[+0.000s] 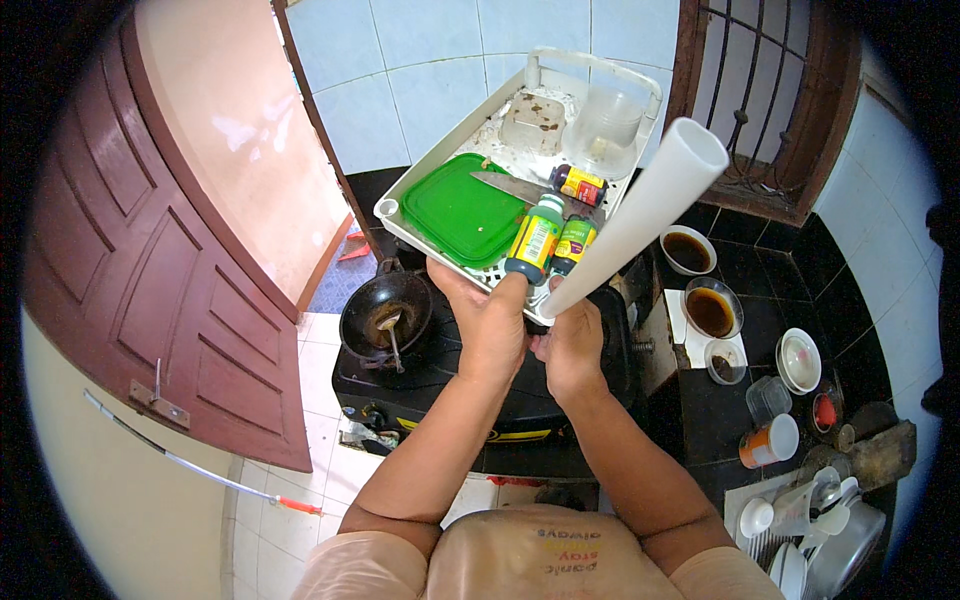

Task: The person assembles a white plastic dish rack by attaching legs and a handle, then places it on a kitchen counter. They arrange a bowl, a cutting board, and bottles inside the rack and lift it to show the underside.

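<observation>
Over the stove I hold a white plastic rack tray, tilted, by its near corner. My left hand is closed on its near edge, the thumb up beside a bottle. Just right of it, my right hand is closed around the same corner, at the foot of a white tube that rises from it. On the tray lie a green lid, a knife and three small bottles: one with a green-white cap, one green-labelled and one red-yellow. Behind them sits a see-through tub.
Below is a black stove carrying a wok with a spatula. Bowls of dark liquid stand on the black tiled counter at right, near a dish rack with utensils. A brown door stands at left.
</observation>
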